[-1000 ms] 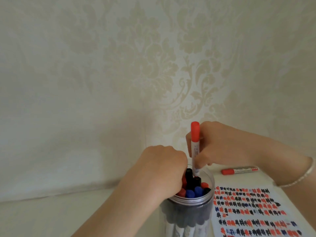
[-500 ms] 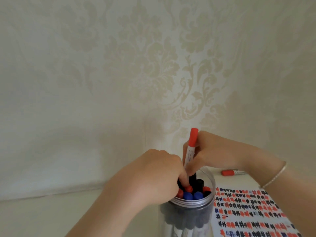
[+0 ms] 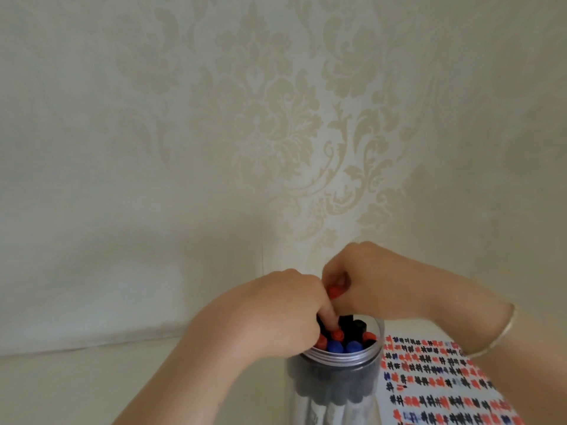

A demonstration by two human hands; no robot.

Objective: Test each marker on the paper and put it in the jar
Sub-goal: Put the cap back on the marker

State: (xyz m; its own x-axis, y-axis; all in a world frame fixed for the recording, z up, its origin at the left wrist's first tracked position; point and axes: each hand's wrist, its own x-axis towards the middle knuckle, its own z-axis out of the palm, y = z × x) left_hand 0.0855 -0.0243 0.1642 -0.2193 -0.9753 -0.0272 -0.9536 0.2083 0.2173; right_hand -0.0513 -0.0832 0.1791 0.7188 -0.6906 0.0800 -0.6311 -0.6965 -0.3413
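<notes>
Cream wallpaper (image 3: 276,124) with a pale floral damask pattern fills most of the view, and below it is a light table (image 3: 76,391) pushed up against the wall. Right at the bottom middle stands a clear jar (image 3: 333,391) with a silvery threaded rim, packed with markers standing upright, their red, blue and black caps (image 3: 352,346) showing at the mouth. The left hand (image 3: 273,320) is over the jar's left side with its fingers reaching down in among the caps, one fingertip on a red one; can't honestly tell if it's gripping anything or just pushing them aside. The right hand (image 3: 377,283) is curled just above the jar opening, pinching a red marker (image 3: 336,291), though only the red cap end pokes out between the fingers, so the rest of it is hidden. There's a thin bracelet (image 3: 503,332) on the right wrist. Just right of the jar lies the paper (image 3: 445,391), covered in rows of little red, black and blue scribbles, a bit blurry toward the edge.
</notes>
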